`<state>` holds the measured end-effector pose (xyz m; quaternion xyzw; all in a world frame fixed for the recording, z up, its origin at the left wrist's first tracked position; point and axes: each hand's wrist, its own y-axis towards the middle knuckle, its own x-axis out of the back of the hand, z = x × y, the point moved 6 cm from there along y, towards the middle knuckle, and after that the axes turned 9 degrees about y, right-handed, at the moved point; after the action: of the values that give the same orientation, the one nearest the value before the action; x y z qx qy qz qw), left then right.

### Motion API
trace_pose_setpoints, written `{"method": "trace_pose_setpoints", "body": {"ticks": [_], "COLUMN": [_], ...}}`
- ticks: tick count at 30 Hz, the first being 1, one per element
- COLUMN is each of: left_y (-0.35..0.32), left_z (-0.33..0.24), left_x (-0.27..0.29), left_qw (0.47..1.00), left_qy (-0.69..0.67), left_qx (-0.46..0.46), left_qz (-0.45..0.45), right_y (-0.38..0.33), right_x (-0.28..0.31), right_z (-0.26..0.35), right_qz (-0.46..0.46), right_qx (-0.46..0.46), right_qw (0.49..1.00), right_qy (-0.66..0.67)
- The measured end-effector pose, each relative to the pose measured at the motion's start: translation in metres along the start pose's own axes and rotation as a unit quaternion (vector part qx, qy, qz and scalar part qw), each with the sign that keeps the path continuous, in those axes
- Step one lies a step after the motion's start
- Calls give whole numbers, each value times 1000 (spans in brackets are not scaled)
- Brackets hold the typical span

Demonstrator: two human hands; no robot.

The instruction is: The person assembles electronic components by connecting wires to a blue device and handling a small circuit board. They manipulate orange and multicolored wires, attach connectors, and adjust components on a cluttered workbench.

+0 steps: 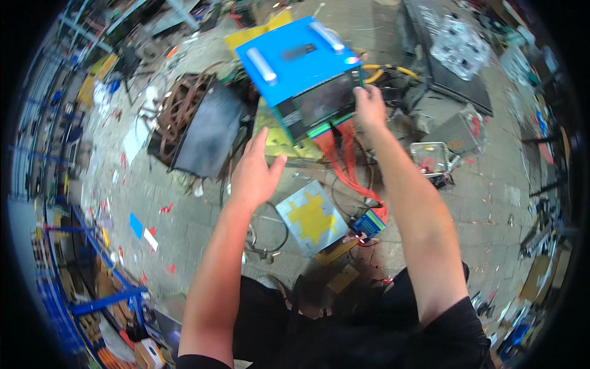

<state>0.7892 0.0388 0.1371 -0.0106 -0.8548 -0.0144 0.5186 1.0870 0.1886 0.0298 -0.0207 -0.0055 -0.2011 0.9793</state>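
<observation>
A blue box-shaped unit (294,58) with two pale handles on top and a dark front panel is tilted above the floor. My right hand (369,106) grips its lower right corner. A bundle of red wires (347,161) hangs from under the unit down to a small blue module (369,223) on the floor. My left hand (254,172) is open with fingers spread, just below and left of the unit, apart from it.
A dark panel with a rusty wheel-like part (196,123) lies to the left. A pale square with a yellow cross shape (311,217) lies below. A black tray with clear plastic (455,55), a metal tray (430,154), yellow cable and scraps litter the paved floor.
</observation>
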Motion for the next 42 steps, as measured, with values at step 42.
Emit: {"method": "trace_pose_setpoints", "body": {"ticks": [42], "left_y": [-158], "left_z": [335], "left_x": [-260], "left_qw": [922], "left_qy": [-179], "left_qx": [285], "left_qz": [192], "right_y": [7], "right_x": [-13], "right_z": [-5], "right_qz": [22], "right_qx": [145], "right_qw": [974], "right_qy": [-172]}}
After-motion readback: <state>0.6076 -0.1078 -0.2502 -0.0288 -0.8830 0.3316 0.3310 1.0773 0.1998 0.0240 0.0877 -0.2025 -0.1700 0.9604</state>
